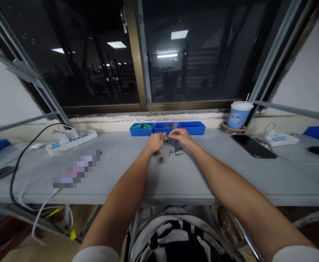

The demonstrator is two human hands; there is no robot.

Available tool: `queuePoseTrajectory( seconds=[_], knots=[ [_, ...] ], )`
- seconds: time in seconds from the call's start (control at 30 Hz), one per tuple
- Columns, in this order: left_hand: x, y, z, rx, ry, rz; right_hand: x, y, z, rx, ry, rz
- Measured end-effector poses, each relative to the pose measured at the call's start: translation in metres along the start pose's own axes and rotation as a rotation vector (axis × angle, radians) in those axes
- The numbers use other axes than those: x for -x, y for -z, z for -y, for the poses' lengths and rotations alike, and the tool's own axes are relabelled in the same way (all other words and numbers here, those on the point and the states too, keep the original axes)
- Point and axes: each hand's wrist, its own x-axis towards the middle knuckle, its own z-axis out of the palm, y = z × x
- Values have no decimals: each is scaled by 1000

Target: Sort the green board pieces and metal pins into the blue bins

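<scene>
My left hand (156,142) is closed over the middle of the grey table, thumb and fingers pressed together. Close beside it, my right hand (181,135) makes a pinch, its fingertips almost meeting those of the left. Small metallic bits show at the fingertips, too small to name. Below my right hand lies a loose group of small dark metal pieces (178,149), thin and pointed like screws. Another small brownish piece (161,159) lies under my left wrist. Just behind the hands stand three joined blue trays (140,133); the left one holds green bags (142,126).
A phone (253,146) and a power strip (285,139) lie to the right, near a lidded blue cup (239,115) in a holder. On the left are another power strip (72,142), cables and a blurred-out flat object (77,169). A window (186,65) rises behind.
</scene>
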Motion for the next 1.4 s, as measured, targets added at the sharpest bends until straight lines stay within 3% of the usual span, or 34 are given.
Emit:
queuePoseTrajectory(
  seconds=[0.13, 0.27, 0.43, 0.7, 1.0, 1.13, 1.27, 1.33, 1.4],
  knots=[
    [-1, 1, 2, 1, 51, -30, -2, 2, -4, 121, -15, -110],
    [-1, 4, 5, -59, 90, -78, -4, 10, -10, 493, -37, -307],
    [-2, 4, 9, -59, 103, -68, -1, 20, -14, 808, -171, -337],
    [-6, 0, 25, -85, 147, -66, -1, 24, -21, 875, -265, -301],
    [-2, 0, 38, -164, 256, 50, -5, 25, -29, 855, -255, -282],
    [-3, -3, 37, -133, 199, 73, -4, 24, -27, 852, -243, -289],
    [-3, -5, 33, -76, 104, 50, -4, 22, -21, 829, -131, -328],
    [-3, -6, 31, -56, 6, 58, -4, 19, -19, 801, -44, -270],
    [-2, -7, 29, -61, -90, 85, -3, 13, -17, 744, 30, -118]
  ],
)
